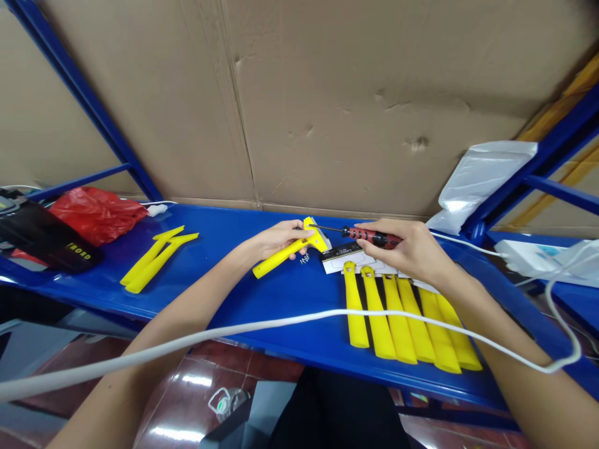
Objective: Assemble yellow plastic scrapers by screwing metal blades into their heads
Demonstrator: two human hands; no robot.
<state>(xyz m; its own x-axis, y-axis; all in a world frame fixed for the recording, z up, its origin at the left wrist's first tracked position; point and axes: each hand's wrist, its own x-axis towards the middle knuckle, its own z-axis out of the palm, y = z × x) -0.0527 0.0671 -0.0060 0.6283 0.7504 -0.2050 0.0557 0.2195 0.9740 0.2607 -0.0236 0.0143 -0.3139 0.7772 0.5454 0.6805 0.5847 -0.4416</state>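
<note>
My left hand (283,239) grips a yellow scraper (277,260) near its head, the handle slanting down to the left. My right hand (405,246) is wrapped round a red and black screwdriver (374,237). Its thin shaft points left, and the tip reaches the scraper's head; whether it sits in a screw is too small to tell. Small screws (304,258) lie on the blue table just below the scraper. Below my right hand, several yellow handles (358,312) lie in a row, their upper ends by a black and white printed card (346,257).
Two yellow scraper pieces (156,259) rest on the blue table (224,237) at left. Beyond them are a red plastic bag (96,212) and a black object (47,240). A white cable (262,324) crosses in front of both forearms. Cardboard (327,112) stands behind the table.
</note>
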